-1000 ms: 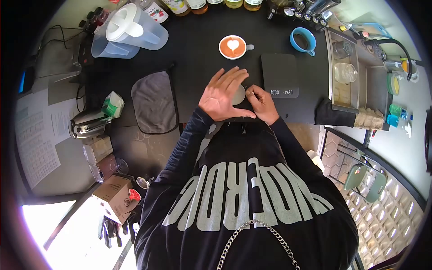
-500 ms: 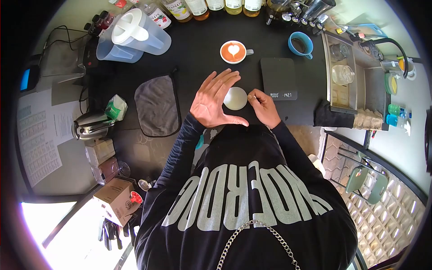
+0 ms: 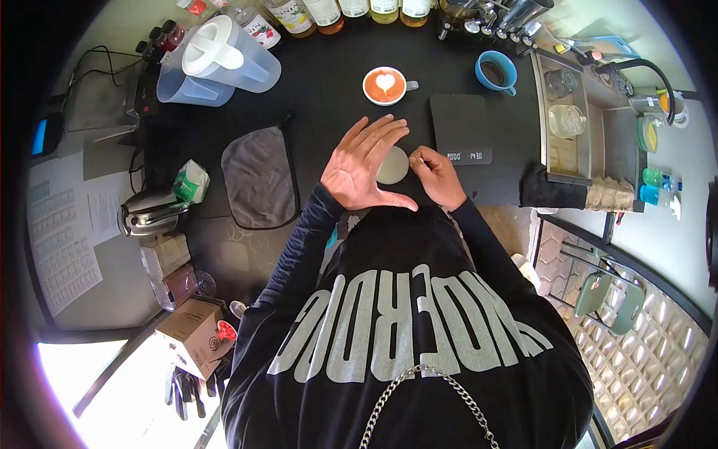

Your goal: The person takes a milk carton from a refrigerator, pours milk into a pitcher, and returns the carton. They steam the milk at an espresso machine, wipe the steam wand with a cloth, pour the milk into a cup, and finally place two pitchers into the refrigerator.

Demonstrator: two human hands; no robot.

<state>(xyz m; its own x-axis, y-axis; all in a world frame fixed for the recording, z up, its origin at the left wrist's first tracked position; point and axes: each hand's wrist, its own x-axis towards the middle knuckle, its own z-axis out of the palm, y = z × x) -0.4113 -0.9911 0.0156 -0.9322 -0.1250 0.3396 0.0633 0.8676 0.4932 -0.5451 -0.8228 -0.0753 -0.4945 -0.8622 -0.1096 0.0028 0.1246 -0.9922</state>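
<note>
Near the front of the black counter, a round white cup [image 3: 391, 166] is seen from above, its inside pale and plain. My left hand [image 3: 360, 166] is open beside it, palm showing and fingers stretched, overlapping the cup's left side. The thumb points right, along the cup's near side. At the cup's right edge, the fingers of my right hand [image 3: 440, 178] are curled in a pinch where a handle would sit. Farther back stands a white cup of latte [image 3: 384, 86] with a heart pattern. A black scale [image 3: 459, 127] with a lit display lies right of my hands.
A blue cup [image 3: 496, 72] with dark liquid stands at the back right, near a sink [image 3: 585, 176]. Left lie a grey cloth [image 3: 259, 176] and a steel pitcher [image 3: 152, 212]. Translucent jugs [image 3: 250, 63] and syrup bottles [image 3: 324, 15] stand at the back.
My left hand has shifted slightly right and covers more of the cup. The right hand keeps its pinch. The scale's reading has changed slightly, and the view has moved a little.
</note>
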